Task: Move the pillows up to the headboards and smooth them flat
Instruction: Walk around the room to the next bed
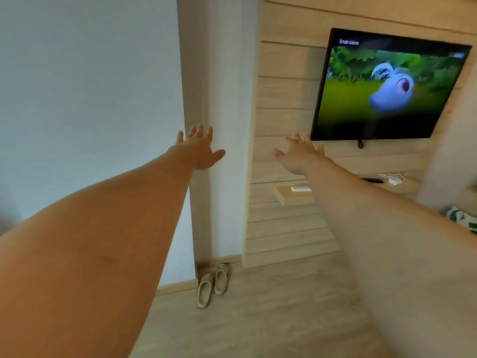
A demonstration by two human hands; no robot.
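Observation:
Both my arms stretch straight out in front of me at chest height. My left hand [198, 148] is spread, palm away, in front of a white wall corner, holding nothing. My right hand [299, 153] is also spread and empty, in front of the wood-slat wall panel below the television. No pillow, bed or headboard shows in the head view; only a scrap of green-and-white patterned fabric [462, 219] peeks in at the right edge.
A wall-mounted television [387, 86] plays a cartoon at upper right. Under it, a small wooden shelf [293, 195] holds a white box, and a longer shelf [395, 183] holds a remote and cables. A pair of beige slippers [213, 284] lies on the wood floor by the corner.

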